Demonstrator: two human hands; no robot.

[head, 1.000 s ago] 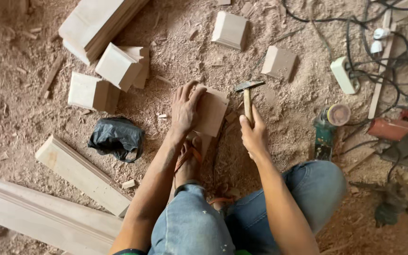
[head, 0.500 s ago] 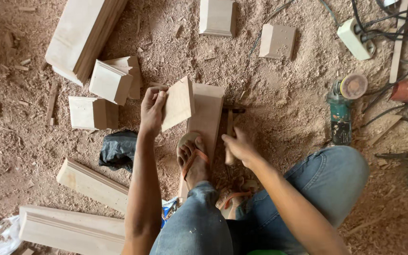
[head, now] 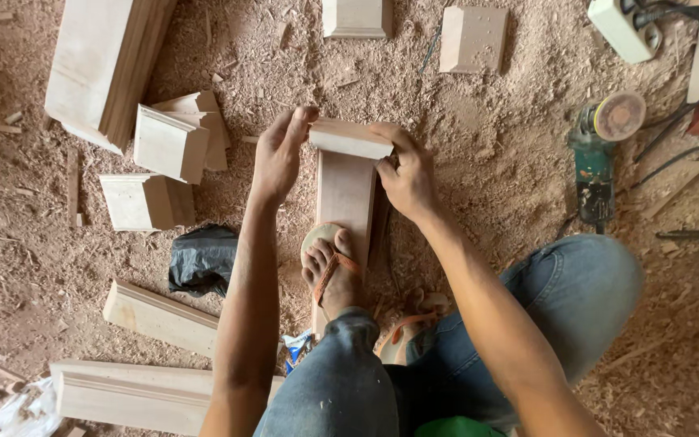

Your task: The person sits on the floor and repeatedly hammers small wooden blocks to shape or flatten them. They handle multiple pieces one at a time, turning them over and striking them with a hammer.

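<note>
Looking down on a dirt floor (head: 495, 170) covered in reddish sawdust, under soft even daylight. Lying far left, a stack of pale boards (head: 103, 65); lying near left, long moulded strips (head: 143, 396) and a black plastic bag (head: 204, 259). Resting at right, a green sander (head: 600, 154) among dark cables (head: 673, 137).

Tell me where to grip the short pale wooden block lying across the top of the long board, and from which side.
Grip the short pale wooden block at its two narrow ends, coming in from the left and right as the left hand and right hand do. It lies crosswise over the long upright board, so its ends overhang free.
</note>
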